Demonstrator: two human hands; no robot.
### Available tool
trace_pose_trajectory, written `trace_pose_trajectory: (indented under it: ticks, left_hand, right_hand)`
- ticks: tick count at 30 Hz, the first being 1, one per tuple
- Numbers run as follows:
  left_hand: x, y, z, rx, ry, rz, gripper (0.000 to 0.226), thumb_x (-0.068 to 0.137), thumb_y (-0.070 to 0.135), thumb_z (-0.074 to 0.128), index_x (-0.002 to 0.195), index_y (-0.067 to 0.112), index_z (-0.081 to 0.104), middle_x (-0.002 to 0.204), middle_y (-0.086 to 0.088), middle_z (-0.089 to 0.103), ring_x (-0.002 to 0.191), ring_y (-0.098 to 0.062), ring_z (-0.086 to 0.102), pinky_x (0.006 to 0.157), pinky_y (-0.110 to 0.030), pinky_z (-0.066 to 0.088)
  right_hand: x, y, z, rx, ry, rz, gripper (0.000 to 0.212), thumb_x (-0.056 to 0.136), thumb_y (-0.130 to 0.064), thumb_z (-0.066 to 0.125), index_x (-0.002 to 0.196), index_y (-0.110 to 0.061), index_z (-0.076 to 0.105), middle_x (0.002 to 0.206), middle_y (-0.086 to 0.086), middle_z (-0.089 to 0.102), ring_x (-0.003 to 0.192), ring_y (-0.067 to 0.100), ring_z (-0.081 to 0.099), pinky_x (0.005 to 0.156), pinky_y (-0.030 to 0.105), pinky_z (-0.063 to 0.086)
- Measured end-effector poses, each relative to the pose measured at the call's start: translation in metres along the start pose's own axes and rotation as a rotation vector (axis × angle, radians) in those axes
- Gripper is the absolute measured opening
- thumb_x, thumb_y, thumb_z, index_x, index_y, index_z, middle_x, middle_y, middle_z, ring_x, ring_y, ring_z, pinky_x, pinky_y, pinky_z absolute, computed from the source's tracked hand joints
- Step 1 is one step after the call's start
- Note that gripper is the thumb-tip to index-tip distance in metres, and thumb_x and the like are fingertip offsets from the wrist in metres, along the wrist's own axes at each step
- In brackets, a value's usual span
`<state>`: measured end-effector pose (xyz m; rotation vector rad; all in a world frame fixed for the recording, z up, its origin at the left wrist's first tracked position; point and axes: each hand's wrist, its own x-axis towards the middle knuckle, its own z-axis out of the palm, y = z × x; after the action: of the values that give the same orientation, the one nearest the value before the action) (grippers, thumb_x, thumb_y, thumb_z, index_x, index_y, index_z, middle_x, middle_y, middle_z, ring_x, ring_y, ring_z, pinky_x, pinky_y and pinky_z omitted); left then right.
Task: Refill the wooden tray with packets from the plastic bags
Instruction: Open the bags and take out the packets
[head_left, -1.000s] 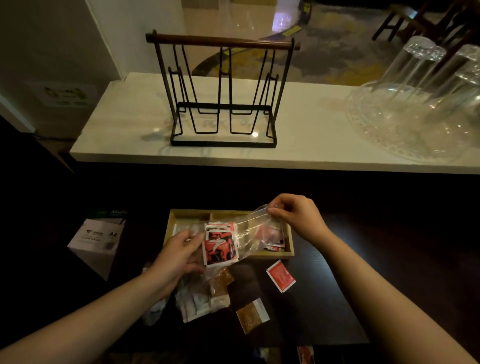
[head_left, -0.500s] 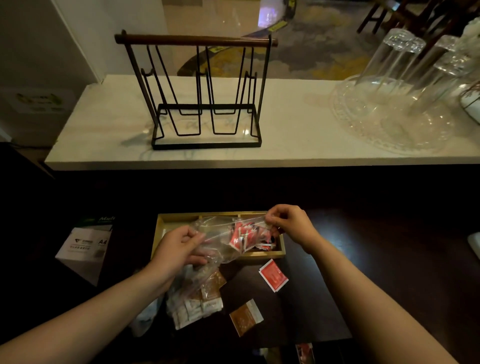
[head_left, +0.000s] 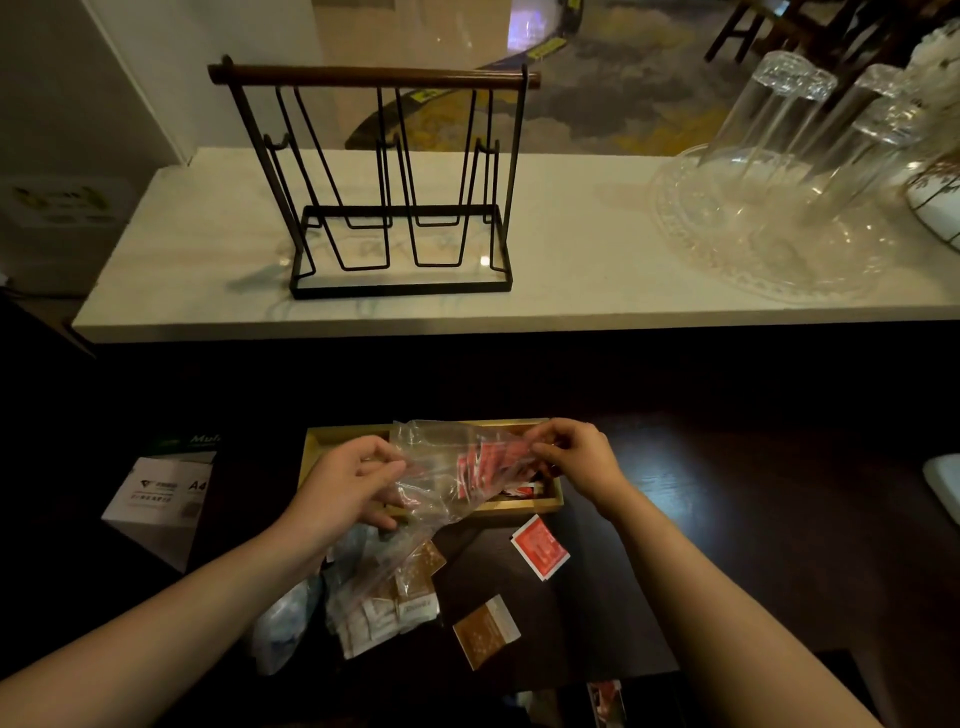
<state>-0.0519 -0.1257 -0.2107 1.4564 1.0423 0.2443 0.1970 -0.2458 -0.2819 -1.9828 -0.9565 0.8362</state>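
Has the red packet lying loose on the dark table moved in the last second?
No. The red packet lies just off the wooden tray's near right corner, as before.

The red packets (head_left: 485, 467) slid from the left hand (head_left: 348, 483) side toward the right hand (head_left: 576, 462) in the plastic bag (head_left: 441, 473).

The wooden tray (head_left: 535, 506) lies flat on the dark table, a shallow rectangular box of pale wood, long side toward the viewer, largely hidden behind a clear bag (head_left: 441, 467). That bag is held up over the tray, crumpled and tilted, with several red packets (head_left: 485, 465) bunched inside near its right end. In front of the tray, 1 red packet (head_left: 540, 546) and 1 brown packet (head_left: 485, 631) lie loose and apart on the table. To their left rests a second clear bag (head_left: 384, 597) holding brown and white packets.
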Motion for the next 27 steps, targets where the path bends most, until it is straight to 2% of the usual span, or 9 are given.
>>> trace_pose_trajectory:
  ticks: [4,8,12,15,17,23,27]
  left_hand:
    - [-0.002,0.003,0.000,0.033,0.004,-0.010,0.011,0.093,0.010,0.054,0.098,0.003,0.061,0.097,-0.003,0.073,0.085,-0.030,0.068,0.054,-0.026,0.059]
    - [-0.006,0.003,-0.001,0.030,-0.017,0.001,0.008,0.092,0.009,0.054,0.096,0.005,0.061,0.080,0.008,0.076,0.071,-0.017,0.067,0.054,-0.026,0.059]
    - [-0.007,0.004,-0.003,0.054,0.009,0.014,0.013,0.093,0.009,0.053,0.102,0.002,0.060,0.090,0.002,0.072,0.070,-0.013,0.065,0.055,-0.025,0.059]
    - [-0.007,0.007,-0.003,0.038,0.004,0.018,0.014,0.093,0.009,0.052,0.104,0.002,0.059,0.099,-0.002,0.073,0.071,-0.013,0.067,0.057,-0.025,0.059]
    - [-0.008,0.008,-0.002,0.021,0.004,0.024,0.014,0.094,0.010,0.052,0.104,0.003,0.058,0.102,-0.003,0.073,0.070,-0.012,0.069,0.057,-0.025,0.059]
    - [-0.011,0.007,-0.002,0.055,0.037,0.045,0.012,0.092,0.010,0.055,0.101,0.005,0.061,0.092,-0.002,0.075,0.076,-0.021,0.069,0.060,-0.031,0.060]
    - [-0.011,0.008,-0.005,0.072,0.061,0.067,0.010,0.090,0.011,0.058,0.098,0.008,0.063,0.084,-0.008,0.074,0.078,-0.026,0.070,0.064,-0.034,0.060]
  right_hand:
    - [-0.003,0.000,0.003,0.038,0.049,0.010,0.019,0.088,-0.013,0.062,0.086,-0.031,0.065,0.097,-0.002,0.066,0.088,0.010,0.065,0.068,0.020,0.056]
    - [-0.003,-0.001,0.007,0.033,0.110,0.012,0.019,0.086,-0.011,0.065,0.086,-0.029,0.068,0.088,-0.009,0.066,0.082,0.005,0.064,0.066,0.016,0.054]
    - [-0.003,-0.003,0.009,0.061,0.172,-0.012,0.021,0.085,-0.007,0.065,0.087,-0.027,0.068,0.084,-0.012,0.065,0.081,0.005,0.064,0.071,0.020,0.055]
    - [-0.004,-0.001,0.012,0.108,0.165,0.004,0.018,0.086,-0.008,0.064,0.090,-0.025,0.068,0.086,-0.002,0.069,0.083,0.014,0.068,0.075,0.028,0.058]
    - [-0.004,-0.001,0.013,0.126,0.187,-0.001,0.015,0.087,-0.010,0.063,0.092,-0.022,0.070,0.088,-0.001,0.070,0.084,0.013,0.068,0.076,0.032,0.059]
    - [-0.012,-0.002,0.009,0.172,0.201,0.009,0.025,0.087,-0.008,0.062,0.086,-0.032,0.067,0.091,-0.003,0.069,0.088,0.013,0.066,0.077,0.035,0.059]
    - [-0.016,-0.005,0.008,0.183,0.202,-0.018,0.024,0.087,-0.008,0.062,0.087,-0.031,0.067,0.092,-0.002,0.068,0.091,0.016,0.066,0.078,0.035,0.058]
